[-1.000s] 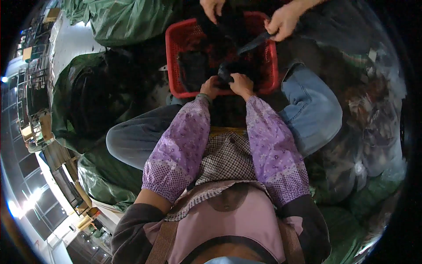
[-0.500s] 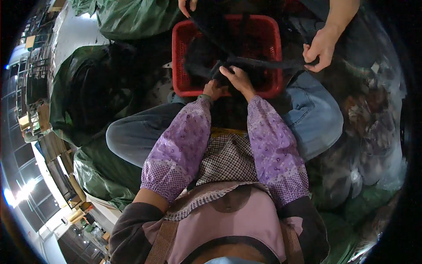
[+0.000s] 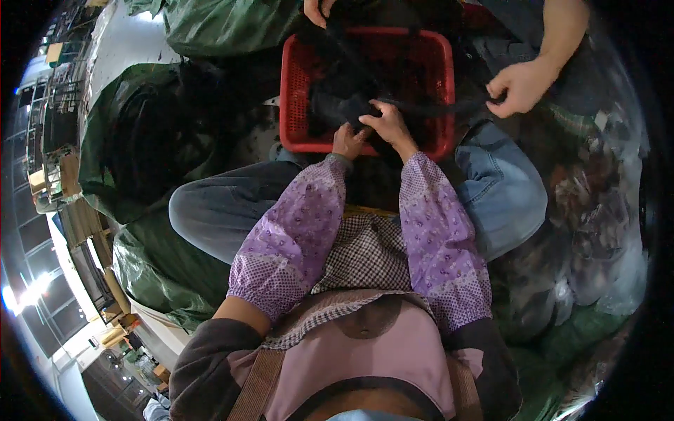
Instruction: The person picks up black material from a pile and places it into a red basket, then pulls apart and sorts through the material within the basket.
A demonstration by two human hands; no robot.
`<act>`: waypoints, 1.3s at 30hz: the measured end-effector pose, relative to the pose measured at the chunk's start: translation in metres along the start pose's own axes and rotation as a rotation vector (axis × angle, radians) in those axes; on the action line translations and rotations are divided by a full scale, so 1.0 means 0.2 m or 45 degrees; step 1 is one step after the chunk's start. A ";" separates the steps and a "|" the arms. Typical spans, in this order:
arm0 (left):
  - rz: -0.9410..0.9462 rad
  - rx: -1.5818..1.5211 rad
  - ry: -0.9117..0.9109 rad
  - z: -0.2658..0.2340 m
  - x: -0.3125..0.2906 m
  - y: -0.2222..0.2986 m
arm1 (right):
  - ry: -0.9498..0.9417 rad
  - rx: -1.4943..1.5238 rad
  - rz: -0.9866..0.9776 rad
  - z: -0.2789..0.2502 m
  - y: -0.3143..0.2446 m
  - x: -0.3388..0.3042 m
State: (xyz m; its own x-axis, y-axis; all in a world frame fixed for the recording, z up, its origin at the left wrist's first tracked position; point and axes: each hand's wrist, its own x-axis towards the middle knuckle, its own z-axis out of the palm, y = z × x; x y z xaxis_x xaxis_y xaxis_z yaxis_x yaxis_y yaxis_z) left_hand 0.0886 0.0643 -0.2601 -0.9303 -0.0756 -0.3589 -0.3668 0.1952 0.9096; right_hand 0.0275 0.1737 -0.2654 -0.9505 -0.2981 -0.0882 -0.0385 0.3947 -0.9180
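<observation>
A red plastic basket (image 3: 293, 105) holds a pile of dark cloth (image 3: 340, 105). My left hand (image 3: 347, 139) and my right hand (image 3: 387, 123) meet at the basket's near rim, both gripping a bunched piece of that dark cloth. A dark strip (image 3: 442, 107) runs from my right hand to another person's hand (image 3: 518, 85) at the right, which pinches its end. That person's other hand (image 3: 319, 10) holds dark cloth above the basket's far rim. Both my forearms wear purple patterned sleeve covers.
Large green bags (image 3: 140, 140) lie at the left and one at the top left (image 3: 217, 24). Heaps of mixed scraps (image 3: 597, 210) fill the right side. Jeans-clad knees (image 3: 502, 189) flank my arms. Shelving curves along the far left.
The other person's right hand swung from above the basket out to the right, drawing the dark strip taut. My hands stayed at the near rim, shifting slightly on the cloth.
</observation>
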 end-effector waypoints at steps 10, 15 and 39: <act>0.279 0.890 0.156 -0.07 0.04 0.03 | -0.120 0.275 0.031 -0.11 -0.23 0.01; 0.494 1.140 0.234 0.02 -0.06 0.20 | 0.320 -0.129 0.179 -0.04 -0.12 0.01; 0.272 0.750 0.042 -0.06 0.09 0.02 | -0.097 0.203 0.159 -0.10 -0.12 0.01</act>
State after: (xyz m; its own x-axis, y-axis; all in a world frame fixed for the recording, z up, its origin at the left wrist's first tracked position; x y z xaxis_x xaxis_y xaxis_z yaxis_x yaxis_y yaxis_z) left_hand 0.0695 0.0517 -0.2599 -0.9859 -0.0035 -0.1670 -0.1192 0.7149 0.6889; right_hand 0.0208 0.1811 -0.2361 -0.9186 -0.3225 -0.2284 0.1329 0.2922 -0.9471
